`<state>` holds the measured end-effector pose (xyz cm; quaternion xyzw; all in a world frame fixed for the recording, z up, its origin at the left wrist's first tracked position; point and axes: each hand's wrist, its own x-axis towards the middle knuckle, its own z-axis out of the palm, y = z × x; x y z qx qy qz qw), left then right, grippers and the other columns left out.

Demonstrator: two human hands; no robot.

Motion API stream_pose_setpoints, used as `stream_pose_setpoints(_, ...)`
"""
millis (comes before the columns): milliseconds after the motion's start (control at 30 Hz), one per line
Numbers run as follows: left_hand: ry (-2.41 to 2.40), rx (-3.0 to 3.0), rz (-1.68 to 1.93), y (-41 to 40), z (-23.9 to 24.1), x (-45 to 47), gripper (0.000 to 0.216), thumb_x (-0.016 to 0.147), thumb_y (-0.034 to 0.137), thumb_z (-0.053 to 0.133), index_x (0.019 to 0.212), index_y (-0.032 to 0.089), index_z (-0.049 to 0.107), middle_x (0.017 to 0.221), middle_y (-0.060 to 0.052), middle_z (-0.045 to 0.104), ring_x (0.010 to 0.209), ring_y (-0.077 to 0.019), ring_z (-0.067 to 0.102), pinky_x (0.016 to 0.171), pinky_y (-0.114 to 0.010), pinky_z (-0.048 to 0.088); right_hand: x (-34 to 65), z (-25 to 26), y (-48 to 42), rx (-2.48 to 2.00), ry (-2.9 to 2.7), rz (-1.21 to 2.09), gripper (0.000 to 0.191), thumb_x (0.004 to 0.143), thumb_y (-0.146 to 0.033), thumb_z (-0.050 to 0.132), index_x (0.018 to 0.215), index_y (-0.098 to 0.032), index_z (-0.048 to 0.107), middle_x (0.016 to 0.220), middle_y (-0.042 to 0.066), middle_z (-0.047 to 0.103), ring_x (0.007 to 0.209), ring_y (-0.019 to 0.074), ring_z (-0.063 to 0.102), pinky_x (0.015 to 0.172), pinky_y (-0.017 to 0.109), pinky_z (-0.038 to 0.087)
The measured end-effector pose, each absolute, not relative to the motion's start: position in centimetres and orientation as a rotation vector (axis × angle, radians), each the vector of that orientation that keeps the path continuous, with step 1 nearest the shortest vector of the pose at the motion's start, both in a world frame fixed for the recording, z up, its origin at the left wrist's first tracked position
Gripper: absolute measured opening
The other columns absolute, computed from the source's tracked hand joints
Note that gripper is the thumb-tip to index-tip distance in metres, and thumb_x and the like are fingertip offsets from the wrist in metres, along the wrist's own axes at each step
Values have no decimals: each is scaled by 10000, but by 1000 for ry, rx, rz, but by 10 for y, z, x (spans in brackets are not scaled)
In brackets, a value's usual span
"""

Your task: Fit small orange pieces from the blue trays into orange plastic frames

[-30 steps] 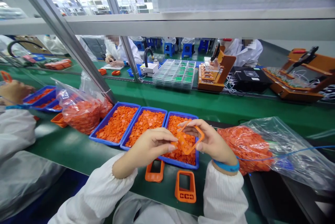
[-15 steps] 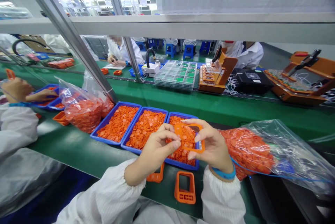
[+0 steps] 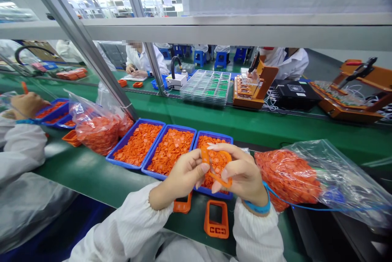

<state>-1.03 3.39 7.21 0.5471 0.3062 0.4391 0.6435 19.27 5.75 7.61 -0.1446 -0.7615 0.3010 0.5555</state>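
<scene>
An orange plastic frame is held up between my two hands, tilted, over the rightmost blue tray. My left hand pinches its left end between thumb and fingers. Around its right side curl the fingers of my right hand, which has a blue band on the wrist. Whether a small piece is also in my fingers, I cannot make out. Just below, on the green bench, lie an orange housing with a window and small slots, and a second orange housing partly covered by my left forearm.
Two more blue trays, a middle tray and a left tray, hold small orange pieces. Clear bags of orange parts stand left and right. A co-worker's hand is at far left. A metal post rises behind.
The orange frame has turned from facing me to a steeper, more edge-on tilt. My right hand has shifted slightly left. At far left, the co-worker's hands have moved.
</scene>
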Motion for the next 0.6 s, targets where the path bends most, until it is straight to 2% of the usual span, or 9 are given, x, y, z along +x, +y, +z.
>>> stream_pose_setpoints(100, 730, 1284, 885, 35, 70, -16, 579, 939, 710, 756, 1015, 155, 610, 621, 51, 587, 434, -65, 459, 454, -185, 374, 195, 73, 60, -371, -1792, 759, 339, 756, -368, 1001, 959, -332, 732, 1387, 79, 782, 1229, 319, 792, 993, 470, 652)
stream_pose_setpoints(167, 792, 1401, 958, 36, 70, -25, 614, 903, 700, 800, 1157, 165, 636, 810, -25, 724, 534, -106, 592, 525, -223, 481, 198, 68, 63, -370, -1734, 861, 426, 721, -444, 1010, 1021, -342, 726, 1396, 80, 776, 1263, 323, 772, 1053, 501, 625)
stream_pose_setpoints(233, 876, 1685, 1215, 37, 70, -37, 672, 843, 664, 874, 1289, 210, 656, 1101, -110, 797, 804, -197, 745, 740, -320, 605, 199, 64, 66, -384, -1690, 1011, 510, 710, -493, 1004, 1101, -347, 711, 1413, 83, 766, 1313, 318, 742, 1122, 522, 580)
stream_pose_setpoints(267, 874, 1896, 1334, 38, 70, -44, 628, 837, 613, 903, 1298, 244, 688, 1195, -118, 805, 962, -240, 772, 875, -370, 610, 199, 63, 67, -395, -1685, 1096, 541, 710, -507, 1001, 1130, -341, 702, 1417, 89, 763, 1334, 316, 729, 1146, 527, 561)
stream_pose_setpoints(333, 774, 2346, 1388, 37, 72, -56, 321, 911, 442, 895, 1177, 304, 779, 1206, -65, 841, 1161, -263, 764, 1082, -415, 527, 197, 62, 70, -400, -1692, 1258, 578, 704, -530, 1000, 1141, -316, 688, 1393, 104, 767, 1349, 313, 718, 1164, 527, 543)
stream_pose_setpoints(367, 705, 2522, 1336, 36, 72, -62, 151, 960, 348, 859, 1098, 321, 807, 1159, -27, 862, 1182, -248, 770, 1134, -410, 480, 195, 61, 70, -382, -1689, 1332, 593, 692, -545, 1003, 1129, -301, 684, 1375, 112, 770, 1343, 312, 720, 1160, 523, 545)
stream_pose_setpoints(400, 650, 2642, 1279, 34, 72, -66, 74, 992, 274, 822, 1042, 327, 817, 1113, 6, 876, 1162, -224, 785, 1156, -393, 448, 192, 61, 71, -355, -1680, 1401, 608, 676, -554, 1009, 1112, -288, 679, 1361, 119, 772, 1336, 310, 722, 1155, 519, 548)
stream_pose_setpoints(467, 626, 2751, 1228, 28, 71, -74, 110, 1017, 216, 784, 1043, 318, 818, 1094, 25, 884, 1102, -192, 811, 1169, -366, 415, 184, 59, 73, -289, -1649, 1521, 630, 646, -545, 1026, 1087, -269, 672, 1348, 127, 774, 1308, 297, 734, 1150, 504, 548)
stream_pose_setpoints(600, 639, 2746, 1189, 12, 65, -84, 167, 1033, 216, 755, 1151, 325, 802, 1099, 10, 884, 1030, -193, 834, 1117, -367, 465, 167, 52, 77, -127, -1655, 1675, 655, 616, -483, 1055, 1100, -253, 680, 1305, 113, 785, 1238, 257, 760, 1130, 457, 553)
